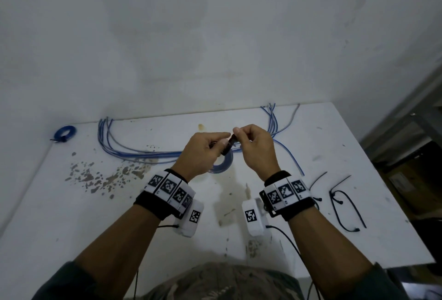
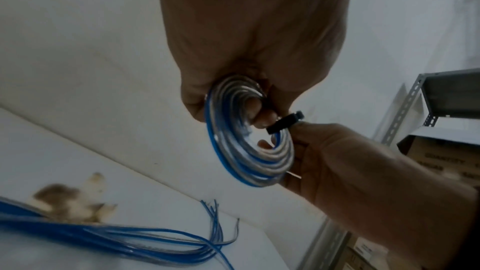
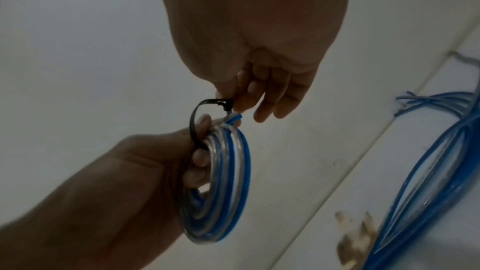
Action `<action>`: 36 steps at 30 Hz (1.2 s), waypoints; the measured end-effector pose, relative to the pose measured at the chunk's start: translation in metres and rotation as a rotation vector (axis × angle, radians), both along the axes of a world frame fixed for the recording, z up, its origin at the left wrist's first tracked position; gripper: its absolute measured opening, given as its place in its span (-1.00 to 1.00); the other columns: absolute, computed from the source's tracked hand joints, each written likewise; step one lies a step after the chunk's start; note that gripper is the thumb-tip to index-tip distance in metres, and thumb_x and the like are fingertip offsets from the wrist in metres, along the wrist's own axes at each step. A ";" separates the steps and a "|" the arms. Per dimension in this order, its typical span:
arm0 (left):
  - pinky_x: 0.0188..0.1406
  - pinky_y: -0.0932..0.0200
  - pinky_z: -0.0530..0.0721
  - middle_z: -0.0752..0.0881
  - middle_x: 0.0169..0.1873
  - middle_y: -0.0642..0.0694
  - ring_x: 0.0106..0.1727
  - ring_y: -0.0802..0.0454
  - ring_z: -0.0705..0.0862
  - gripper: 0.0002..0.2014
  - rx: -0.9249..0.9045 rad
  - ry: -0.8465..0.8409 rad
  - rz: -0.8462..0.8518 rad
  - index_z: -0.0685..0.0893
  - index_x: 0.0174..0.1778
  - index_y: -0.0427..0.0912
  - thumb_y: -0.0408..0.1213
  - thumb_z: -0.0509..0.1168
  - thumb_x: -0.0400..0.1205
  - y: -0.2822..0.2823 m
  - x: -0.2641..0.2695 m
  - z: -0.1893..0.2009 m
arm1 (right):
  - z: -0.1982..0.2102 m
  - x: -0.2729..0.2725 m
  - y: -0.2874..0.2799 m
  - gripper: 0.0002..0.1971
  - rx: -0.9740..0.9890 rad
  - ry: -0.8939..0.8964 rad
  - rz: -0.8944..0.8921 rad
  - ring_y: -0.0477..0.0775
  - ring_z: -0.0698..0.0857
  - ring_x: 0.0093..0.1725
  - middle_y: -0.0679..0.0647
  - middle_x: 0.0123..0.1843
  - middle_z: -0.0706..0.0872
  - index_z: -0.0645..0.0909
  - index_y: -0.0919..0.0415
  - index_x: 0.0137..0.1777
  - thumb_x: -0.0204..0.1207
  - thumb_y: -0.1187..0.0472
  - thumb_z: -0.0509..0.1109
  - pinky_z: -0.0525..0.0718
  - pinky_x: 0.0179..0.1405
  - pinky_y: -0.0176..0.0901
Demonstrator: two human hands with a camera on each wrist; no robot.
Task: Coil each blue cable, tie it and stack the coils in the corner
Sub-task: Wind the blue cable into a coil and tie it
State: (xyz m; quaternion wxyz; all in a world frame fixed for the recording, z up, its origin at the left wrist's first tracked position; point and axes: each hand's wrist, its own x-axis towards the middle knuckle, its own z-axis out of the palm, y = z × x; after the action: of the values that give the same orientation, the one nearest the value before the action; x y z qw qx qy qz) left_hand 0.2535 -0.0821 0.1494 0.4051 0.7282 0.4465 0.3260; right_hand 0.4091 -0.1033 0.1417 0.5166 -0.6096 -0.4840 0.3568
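Observation:
My left hand point(image 1: 208, 149) grips a small coil of blue and clear cable point(image 1: 224, 164) above the middle of the white table point(image 1: 71, 216). A black cable tie point(image 1: 229, 144) loops round the coil's top. My right hand point(image 1: 251, 142) pinches the tie's end between thumb and forefinger. In the left wrist view the coil point(image 2: 233, 161) hangs from my fingers, with the tie point(image 2: 283, 123) at its upper right. In the right wrist view the tie point(image 3: 197, 118) arches over the coil point(image 3: 233, 171). One tied blue coil point(image 1: 64, 133) lies in the far left corner.
Several loose blue cables point(image 1: 134, 152) sweep along the table's back edge by the wall. Spare black cable ties point(image 1: 344, 201) lie at the right, near my right wrist. Brown stains point(image 1: 105, 177) mark the left half. A metal shelf with cardboard boxes point(image 2: 441, 151) stands beyond the right edge.

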 end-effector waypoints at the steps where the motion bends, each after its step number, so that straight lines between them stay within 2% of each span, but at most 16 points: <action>1: -0.05 0.19 0.67 0.81 -0.18 0.07 -0.20 0.30 0.74 -0.75 -0.015 -0.011 -0.005 0.75 0.28 -0.20 -0.38 0.25 0.74 0.000 -0.001 0.002 | 0.000 0.001 0.001 -0.78 -0.003 0.016 -0.001 0.01 0.76 -0.18 0.09 -0.25 0.79 0.61 0.16 -0.24 0.65 0.17 0.40 0.69 -0.13 -0.20; 2: -0.07 0.26 0.66 0.81 -0.15 0.08 -0.21 0.33 0.73 -0.73 -0.012 -0.019 -0.027 0.72 0.31 -0.18 -0.39 0.24 0.74 0.000 -0.002 0.002 | 0.001 0.000 0.002 -0.78 0.001 0.024 -0.001 0.05 0.77 -0.21 0.12 -0.26 0.79 0.59 0.18 -0.23 0.66 0.18 0.39 0.72 -0.16 -0.14; 4: -0.11 0.32 0.67 0.83 -0.12 0.02 -0.21 0.26 0.72 -0.71 0.009 -0.037 -0.085 0.72 0.31 -0.09 -0.41 0.23 0.74 -0.002 -0.002 0.002 | 0.001 -0.001 0.001 -0.79 0.012 0.033 -0.006 0.09 0.75 -0.32 0.19 -0.30 0.77 0.56 0.21 -0.21 0.67 0.20 0.38 0.76 -0.28 -0.05; 7: -0.15 0.22 0.70 0.84 -0.17 -0.03 -0.28 0.09 0.69 -0.70 0.013 -0.037 -0.104 0.71 0.32 -0.08 -0.40 0.23 0.74 -0.004 -0.003 -0.001 | -0.002 -0.003 -0.001 -0.80 0.037 0.017 -0.013 0.18 0.74 -0.41 0.23 -0.36 0.75 0.57 0.25 -0.19 0.66 0.21 0.39 0.77 -0.40 0.06; 10: -0.24 0.31 0.63 0.73 -0.37 0.06 -0.39 0.19 0.60 -0.70 0.010 -0.049 -0.115 0.70 0.31 -0.09 -0.45 0.24 0.73 -0.005 -0.002 -0.005 | -0.005 -0.002 -0.002 -0.80 0.045 -0.024 -0.023 0.16 0.75 -0.40 0.15 -0.38 0.75 0.58 0.23 -0.19 0.65 0.18 0.41 0.78 -0.34 0.08; 13: -0.31 0.19 0.65 0.69 -0.43 -0.12 -0.43 0.17 0.60 -0.70 0.009 -0.051 -0.112 0.72 0.19 0.10 -0.40 0.25 0.73 -0.006 -0.006 -0.007 | -0.004 0.001 0.001 -0.78 0.063 -0.074 -0.020 0.04 0.71 -0.29 0.05 -0.34 0.74 0.59 0.13 -0.27 0.61 0.16 0.45 0.71 -0.20 -0.05; 14: -0.36 0.21 0.62 0.68 -0.45 -0.12 -0.45 0.18 0.59 -0.71 -0.004 -0.052 -0.110 0.73 0.16 0.11 -0.39 0.24 0.74 -0.007 -0.007 -0.008 | -0.004 0.002 0.002 -0.77 0.062 -0.075 -0.017 0.02 0.69 -0.29 0.03 -0.34 0.72 0.58 0.10 -0.29 0.61 0.17 0.45 0.69 -0.18 -0.05; 17: -0.46 0.37 0.50 0.66 -0.52 0.00 -0.53 0.24 0.52 -0.73 -0.074 -0.080 -0.119 0.72 0.22 0.01 -0.40 0.22 0.75 -0.009 -0.005 -0.008 | -0.003 0.002 0.004 -0.77 0.043 -0.004 -0.020 -0.02 0.66 -0.41 0.01 -0.45 0.68 0.58 0.16 -0.28 0.63 0.21 0.42 0.74 -0.24 0.07; 20: -0.48 0.36 0.49 0.66 -0.53 0.05 -0.58 0.20 0.47 -0.73 -0.112 -0.112 -0.134 0.70 0.29 -0.08 -0.38 0.19 0.77 -0.011 -0.004 -0.007 | -0.001 0.005 0.010 -0.77 0.019 0.022 -0.069 -0.02 0.68 -0.47 0.04 -0.47 0.69 0.58 0.22 -0.28 0.63 0.24 0.42 0.75 -0.30 0.04; 23: -0.47 0.32 0.50 0.66 -0.53 0.04 -0.57 0.15 0.48 -0.75 -0.148 -0.113 -0.124 0.78 0.17 -0.26 -0.34 0.19 0.77 -0.015 -0.004 -0.010 | 0.000 0.012 0.017 -0.77 -0.028 0.030 -0.134 -0.04 0.68 -0.52 0.06 -0.47 0.70 0.57 0.21 -0.29 0.62 0.24 0.43 0.72 -0.39 -0.04; 28: -0.42 0.31 0.54 0.67 -0.50 -0.02 -0.55 0.14 0.53 -0.74 -0.141 -0.116 -0.101 0.79 -0.04 -0.33 -0.33 0.21 0.77 -0.018 0.000 -0.006 | 0.000 0.011 0.028 -0.78 -0.141 0.108 -0.184 0.01 0.64 -0.54 0.13 -0.46 0.68 0.58 0.29 -0.27 0.61 0.27 0.43 0.69 -0.40 -0.04; 31: -0.40 0.29 0.56 0.68 -0.47 -0.05 -0.52 0.13 0.54 -0.76 -0.166 -0.138 -0.068 0.79 0.03 -0.33 -0.33 0.22 0.76 -0.016 -0.003 -0.003 | 0.001 0.003 0.033 -0.80 -0.184 0.191 -0.206 0.03 0.60 -0.55 0.14 -0.47 0.65 0.61 0.37 -0.21 0.62 0.27 0.43 0.66 -0.44 -0.08; 34: -0.34 0.28 0.59 0.73 -0.35 -0.14 -0.46 0.10 0.55 -0.79 -0.264 -0.264 -0.015 0.73 0.20 -0.31 -0.40 0.22 0.76 -0.012 -0.014 -0.004 | 0.009 0.000 0.037 -0.76 -0.172 0.307 -0.103 0.04 0.65 -0.46 0.16 -0.42 0.67 0.60 0.35 -0.18 0.67 0.21 0.39 0.71 -0.43 -0.16; 36: -0.32 0.28 0.61 0.77 -0.27 -0.19 -0.43 0.08 0.57 -0.79 -0.308 -0.318 0.007 0.71 0.21 -0.33 -0.45 0.22 0.74 -0.009 -0.026 -0.009 | 0.015 -0.002 0.037 -0.72 -0.210 0.400 0.030 0.11 0.73 -0.34 0.21 -0.30 0.74 0.61 0.34 -0.10 0.69 0.09 0.36 0.74 -0.36 -0.14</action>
State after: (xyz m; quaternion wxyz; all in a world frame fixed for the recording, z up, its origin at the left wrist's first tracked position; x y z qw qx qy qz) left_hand 0.2275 -0.0908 0.1407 0.5757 0.5956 0.4240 0.3661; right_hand 0.4068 -0.0665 0.1571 0.5306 -0.5698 -0.3413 0.5266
